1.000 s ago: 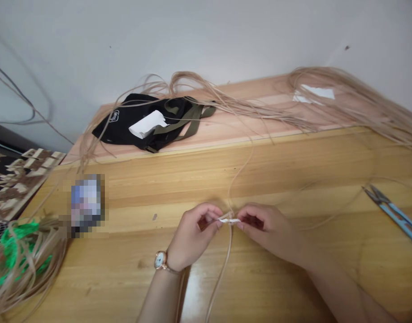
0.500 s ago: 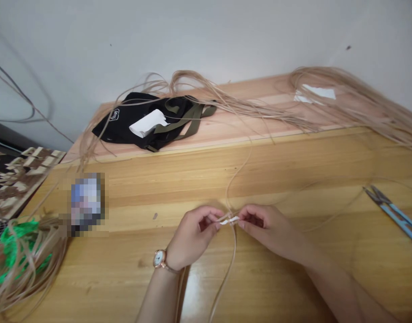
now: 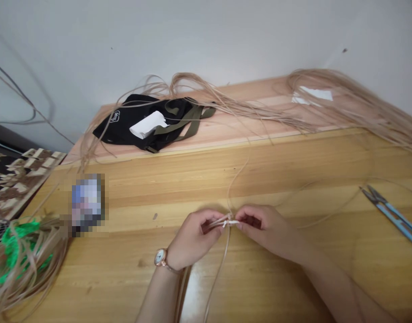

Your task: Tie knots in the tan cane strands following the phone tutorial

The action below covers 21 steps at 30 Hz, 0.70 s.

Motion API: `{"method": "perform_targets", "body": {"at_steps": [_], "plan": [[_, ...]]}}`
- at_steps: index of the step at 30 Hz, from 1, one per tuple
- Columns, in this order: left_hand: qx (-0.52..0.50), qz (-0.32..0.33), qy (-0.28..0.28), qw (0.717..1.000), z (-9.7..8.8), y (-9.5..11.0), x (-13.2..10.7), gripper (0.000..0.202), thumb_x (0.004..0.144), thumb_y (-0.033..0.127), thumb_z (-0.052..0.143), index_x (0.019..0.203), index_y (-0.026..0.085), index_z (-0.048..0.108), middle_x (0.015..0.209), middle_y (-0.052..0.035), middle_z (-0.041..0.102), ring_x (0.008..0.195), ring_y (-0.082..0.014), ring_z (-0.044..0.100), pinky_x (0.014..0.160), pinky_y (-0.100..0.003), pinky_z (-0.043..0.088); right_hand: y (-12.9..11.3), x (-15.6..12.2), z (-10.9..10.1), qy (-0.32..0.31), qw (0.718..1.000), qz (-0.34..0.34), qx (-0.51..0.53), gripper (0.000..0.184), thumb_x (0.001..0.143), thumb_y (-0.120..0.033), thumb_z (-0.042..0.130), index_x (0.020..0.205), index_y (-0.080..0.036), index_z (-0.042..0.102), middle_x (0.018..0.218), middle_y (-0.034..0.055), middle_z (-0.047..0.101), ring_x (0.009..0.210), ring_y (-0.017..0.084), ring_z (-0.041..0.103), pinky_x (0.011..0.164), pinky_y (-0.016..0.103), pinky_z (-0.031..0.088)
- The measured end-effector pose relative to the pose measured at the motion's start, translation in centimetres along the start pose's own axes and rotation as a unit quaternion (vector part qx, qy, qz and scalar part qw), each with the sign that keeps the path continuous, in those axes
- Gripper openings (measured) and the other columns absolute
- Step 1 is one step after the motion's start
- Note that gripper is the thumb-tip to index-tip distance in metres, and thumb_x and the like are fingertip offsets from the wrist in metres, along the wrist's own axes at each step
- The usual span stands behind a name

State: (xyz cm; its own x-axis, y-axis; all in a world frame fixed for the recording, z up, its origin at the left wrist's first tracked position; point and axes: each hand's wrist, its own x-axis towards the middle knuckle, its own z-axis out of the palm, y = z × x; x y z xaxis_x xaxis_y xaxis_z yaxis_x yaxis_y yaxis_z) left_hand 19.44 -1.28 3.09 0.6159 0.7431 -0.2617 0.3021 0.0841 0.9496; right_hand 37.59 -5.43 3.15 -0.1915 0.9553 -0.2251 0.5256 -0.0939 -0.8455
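Over the lower middle of the table, my left hand (image 3: 199, 231) is closed on thin tan cane strands (image 3: 218, 222), which pass between its thumb and fingers. My right hand (image 3: 264, 224) pinches one end of a small twisted white strip, perhaps paper (image 3: 231, 222), that lies along the strands where they cross. The strip's left end reaches my left thumb. One strand runs up the table from the crossing, and another (image 3: 222, 264) curves down toward me. A wristwatch (image 3: 160, 256) is on my left wrist.
Blue-handled thread snips (image 3: 392, 215) lie at the right. A green-tied cane bundle (image 3: 34, 264) and a blurred-out object (image 3: 88, 202) are at the left. Along the back are a black bag (image 3: 120, 128), a white paper roll (image 3: 148, 124) and more loose cane (image 3: 347, 85).
My left fingers have shifted slightly and the cane strands now show more plainly between them. The white strip sits a little differently, and the lower strand has swung left.
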Motion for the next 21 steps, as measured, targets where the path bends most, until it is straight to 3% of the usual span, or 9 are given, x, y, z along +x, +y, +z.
{"method": "perform_targets", "body": {"at_steps": [5, 13, 17, 19, 21], "plan": [[-0.012, -0.013, -0.001, 1.000, 0.5, -0.5, 0.2, 0.012, 0.066, 0.012, 0.059, 0.079, 0.012, 0.060, 0.075, -0.0038, 0.062, 0.071, -0.0132, 0.055, 0.066, -0.023, 0.043, -0.2, 0.1, -0.1, 0.013, 1.000, 0.002, 0.000, 0.009, 0.073, -0.019, 0.050, 0.069, -0.017, 0.058, 0.059, -0.0020, 0.054, 0.054, 0.010, 0.047, 0.049, 0.020, 0.034], [-0.052, 0.020, 0.051, 0.997, 1.5, -0.6, 0.8, 0.013, 0.062, 0.012, 0.062, 0.074, 0.012, 0.057, 0.071, -0.0029, 0.062, 0.067, -0.0121, 0.056, 0.064, -0.022, 0.043, -0.7, -0.2, -0.5, 0.029, 0.999, -0.023, 0.015, 0.012, 0.073, -0.023, 0.050, 0.070, -0.015, 0.060, 0.060, -0.0004, 0.056, 0.056, 0.011, 0.048, 0.050, 0.021, 0.036], [-0.114, 0.011, 0.042, 0.992, 1.9, 0.1, 0.4, 0.015, 0.060, 0.014, 0.065, 0.071, 0.012, 0.056, 0.063, -0.0022, 0.063, 0.058, -0.0108, 0.057, 0.056, -0.021, 0.043, -1.3, -0.4, -1.3, 0.096, 0.995, -0.028, -0.028, 0.018, 0.076, -0.029, 0.049, 0.073, -0.016, 0.060, 0.069, 0.0021, 0.060, 0.064, 0.014, 0.052, 0.058, 0.024, 0.038], [-0.136, -0.001, 0.037, 0.990, 2.0, 0.2, 0.3, 0.017, 0.058, 0.017, 0.067, 0.071, 0.011, 0.056, 0.061, -0.0022, 0.063, 0.056, -0.0107, 0.057, 0.050, -0.019, 0.041, -1.6, -0.5, -1.7, 0.084, 0.995, -0.049, -0.038, 0.021, 0.079, -0.031, 0.045, 0.077, -0.016, 0.061, 0.077, 0.0030, 0.061, 0.072, 0.015, 0.054, 0.064, 0.025, 0.039], [-0.147, -0.015, 0.035, 0.988, 2.0, 0.1, 0.3, 0.021, 0.057, 0.020, 0.069, 0.072, 0.012, 0.056, 0.060, -0.0025, 0.063, 0.054, -0.0112, 0.057, 0.044, -0.017, 0.038, -1.9, -0.6, -1.7, 0.030, 0.996, -0.072, -0.039, 0.025, 0.082, -0.032, 0.040, 0.078, -0.017, 0.060, 0.076, 0.0024, 0.061, 0.072, 0.015, 0.054, 0.064, 0.025, 0.038]]}}
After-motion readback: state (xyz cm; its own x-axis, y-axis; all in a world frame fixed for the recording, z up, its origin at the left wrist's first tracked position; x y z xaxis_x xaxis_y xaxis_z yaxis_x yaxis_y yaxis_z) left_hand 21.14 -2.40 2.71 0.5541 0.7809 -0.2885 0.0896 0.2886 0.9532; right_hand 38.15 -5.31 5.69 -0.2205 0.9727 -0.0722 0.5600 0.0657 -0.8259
